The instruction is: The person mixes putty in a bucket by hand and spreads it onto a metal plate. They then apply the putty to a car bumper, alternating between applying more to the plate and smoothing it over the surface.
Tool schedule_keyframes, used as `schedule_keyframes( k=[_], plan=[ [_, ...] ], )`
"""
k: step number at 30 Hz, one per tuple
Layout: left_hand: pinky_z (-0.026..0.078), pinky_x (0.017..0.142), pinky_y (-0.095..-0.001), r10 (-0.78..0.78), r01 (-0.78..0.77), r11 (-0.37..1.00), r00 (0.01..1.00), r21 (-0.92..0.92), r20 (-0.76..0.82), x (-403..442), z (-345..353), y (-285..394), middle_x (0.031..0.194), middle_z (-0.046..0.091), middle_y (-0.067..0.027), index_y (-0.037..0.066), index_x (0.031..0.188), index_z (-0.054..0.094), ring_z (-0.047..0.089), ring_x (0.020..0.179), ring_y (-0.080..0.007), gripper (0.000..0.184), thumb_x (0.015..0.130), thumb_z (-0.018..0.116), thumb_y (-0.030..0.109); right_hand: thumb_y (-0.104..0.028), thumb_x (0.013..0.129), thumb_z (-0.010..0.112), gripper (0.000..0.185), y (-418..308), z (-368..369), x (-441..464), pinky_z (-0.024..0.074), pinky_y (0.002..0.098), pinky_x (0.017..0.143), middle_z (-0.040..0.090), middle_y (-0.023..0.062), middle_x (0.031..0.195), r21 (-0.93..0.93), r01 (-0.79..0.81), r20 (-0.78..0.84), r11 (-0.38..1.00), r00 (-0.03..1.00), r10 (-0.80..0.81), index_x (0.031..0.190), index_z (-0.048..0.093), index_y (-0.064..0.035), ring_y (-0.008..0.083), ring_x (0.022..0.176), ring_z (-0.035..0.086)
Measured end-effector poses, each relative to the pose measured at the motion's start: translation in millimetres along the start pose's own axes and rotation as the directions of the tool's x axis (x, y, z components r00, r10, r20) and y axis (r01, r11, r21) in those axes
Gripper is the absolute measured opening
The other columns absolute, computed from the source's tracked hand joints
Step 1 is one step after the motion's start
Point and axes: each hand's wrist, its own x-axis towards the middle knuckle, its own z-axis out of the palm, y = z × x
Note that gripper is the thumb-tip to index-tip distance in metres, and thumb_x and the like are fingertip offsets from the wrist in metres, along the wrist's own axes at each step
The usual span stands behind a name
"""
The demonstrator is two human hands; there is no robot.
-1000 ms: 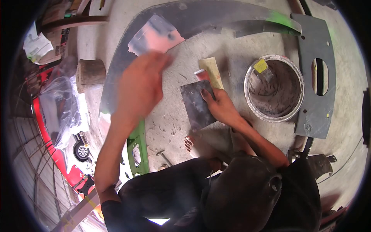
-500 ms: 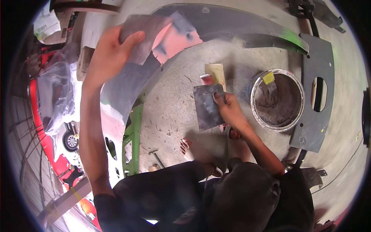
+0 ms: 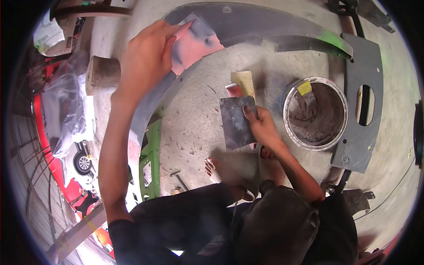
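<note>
My left hand (image 3: 148, 57) is closed on a thin, flat putty spreader (image 3: 185, 29), seen almost edge-on and reddish, at the upper left. It is over the grey, arched car fender (image 3: 247, 22), by a patch of pink putty (image 3: 190, 52) with dark smudges; I cannot tell whether the spreader touches it. Lower down, in front of my body, my right hand (image 3: 261, 126) grips a dark square plate (image 3: 236, 123) by its right side, thumb on top. Pale smears mark the plate's face.
A round bucket (image 3: 288, 126) with dark brown residue stands right, beside a grey slotted panel (image 3: 362, 145). A yellowish strip (image 3: 244, 81) lies beyond the plate. Left are a worn block (image 3: 103, 76), clear plastic sheeting (image 3: 66, 115) and a green metal part (image 3: 152, 154). A hammer (image 3: 178, 180) lies near my feet.
My left hand has moved right along the fender, and the spreader has turned from broad-face to nearly edge-on. The worn block now shows more fully. My right hand stays nearly still.
</note>
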Motion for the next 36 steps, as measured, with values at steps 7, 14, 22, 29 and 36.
schedule_keyframes(
  k=[7, 14, 22, 29, 36],
  plan=[
    [0.053, 0.076, -0.0422, -0.013, 0.014, 0.999, 0.999, 0.03, -0.035, -4, 9, 11, 0.099, 0.066, -0.0087, 0.008, 0.114, 0.071, 0.066, 0.088, -0.0316, 0.033, 0.085, 0.059, -0.002, -0.027, 0.105, 0.052, 0.035, 10, 4, 8, 0.0425, 0.0341, 0.061, 0.058, 0.0036, 0.067, 0.019, -0.023, 0.042, 1.0, 0.999, 0.022, 0.092, 0.065, 0.0022, 0.0114, 0.064, 0.05],
    [0.054, 0.073, -0.0406, -0.09, 0.09, 0.996, 0.996, 0.01, 0.006, -8, 12, 20, 0.106, 0.066, -0.0082, 0.007, 0.117, 0.07, 0.067, 0.081, -0.0303, 0.039, 0.082, 0.06, -0.006, -0.029, 0.107, 0.05, 0.037, 1, 5, 7, 0.0397, 0.0286, 0.06, 0.056, -0.0034, 0.072, -0.008, 0.082, 0.04, 0.997, 0.996, -0.081, 0.093, 0.063, 0.0016, 0.0052, 0.066, 0.046],
    [0.053, 0.069, -0.0352, -0.082, 0.082, 0.997, 0.997, 0.015, 0.003, -14, 16, 28, 0.104, 0.067, -0.0099, 0.006, 0.12, 0.07, 0.066, 0.077, -0.0279, 0.036, 0.088, 0.059, -0.008, -0.028, 0.107, 0.05, 0.034, 6, 6, 8, 0.0401, 0.0283, 0.061, 0.056, -0.0033, 0.072, 0.033, 0.089, 0.039, 0.995, 0.995, -0.09, 0.095, 0.063, 0.0017, 0.0053, 0.067, 0.047],
    [0.055, 0.081, -0.0381, -0.021, 0.02, 0.999, 1.0, 0.05, 0.012, -23, 19, 29, 0.113, 0.065, -0.0085, 0.007, 0.122, 0.069, 0.066, 0.094, -0.029, 0.052, 0.075, 0.061, -0.011, -0.028, 0.107, 0.05, 0.035, 9, 5, 9, 0.0418, 0.028, 0.063, 0.058, -0.0027, 0.074, 0.015, 0.079, 0.049, 0.997, 0.996, -0.079, 0.096, 0.064, 0.002, 0.0055, 0.069, 0.049],
    [0.054, 0.082, -0.0389, 0.023, -0.025, 0.999, 0.999, 0.036, 0.035, -30, 17, 33, 0.115, 0.065, -0.0079, 0.008, 0.124, 0.068, 0.064, 0.096, -0.029, 0.058, 0.069, 0.062, -0.012, -0.028, 0.107, 0.05, 0.035, 8, 6, 8, 0.0403, 0.0281, 0.062, 0.056, -0.0035, 0.073, 0.015, 0.092, 0.038, 0.996, 0.995, -0.092, 0.093, 0.062, 0.0014, 0.0053, 0.068, 0.046]
  ],
)
